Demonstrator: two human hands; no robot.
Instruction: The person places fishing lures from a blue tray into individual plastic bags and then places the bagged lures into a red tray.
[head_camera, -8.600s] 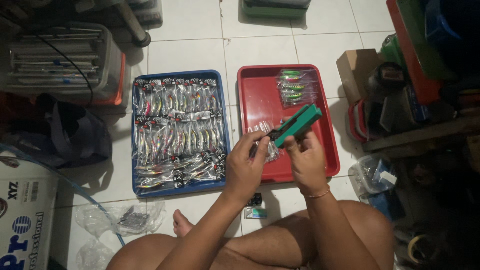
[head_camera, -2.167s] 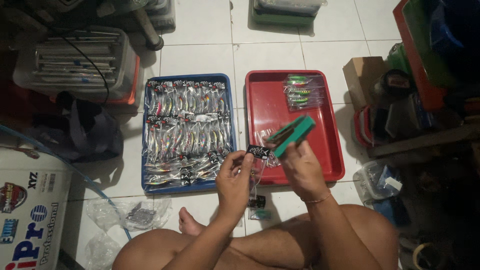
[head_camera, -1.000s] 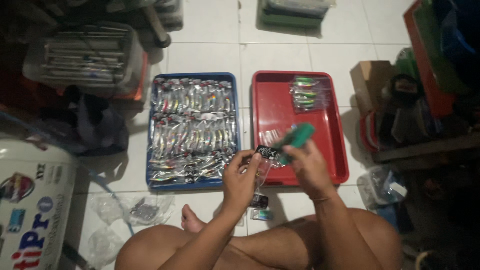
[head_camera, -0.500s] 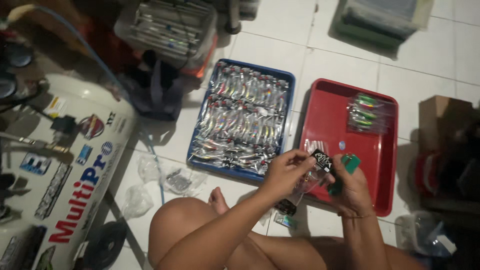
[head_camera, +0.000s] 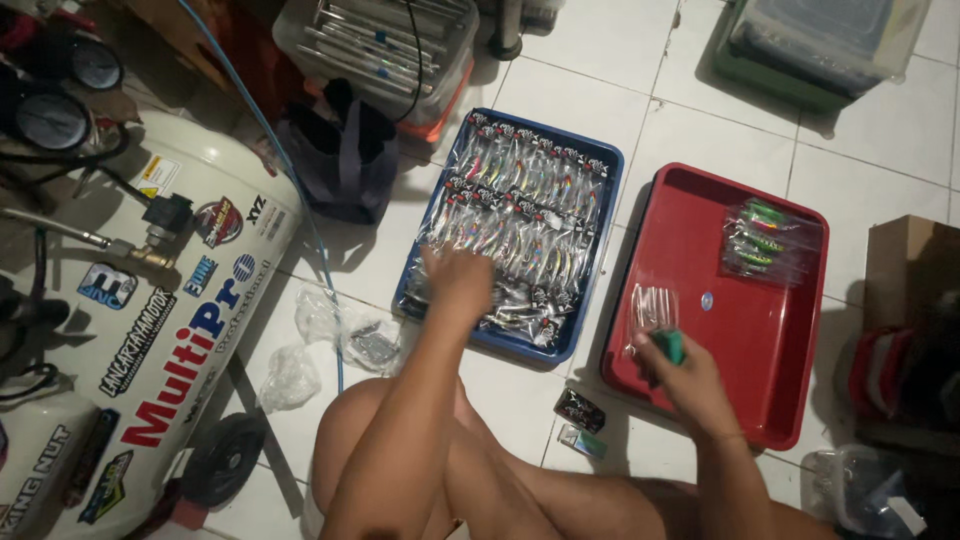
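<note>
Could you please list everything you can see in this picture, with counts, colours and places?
blue tray: one, blue, floor centre, filled with bagged lures.
bagged lures: many, shiny with black headers, in rows in the blue tray.
red tray: one, red, right of the blue tray.
green lure packs: a small stack, far corner of the red tray.
clear bags: a few, near edge of the red tray.
white tank: one, white, left.
green tool: one, in the right hand.
left hand: over the blue tray, blurred.
right hand: over the red tray.

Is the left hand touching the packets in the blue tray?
Touching: head view shows the left hand lying on the packets in the blue tray.
</note>
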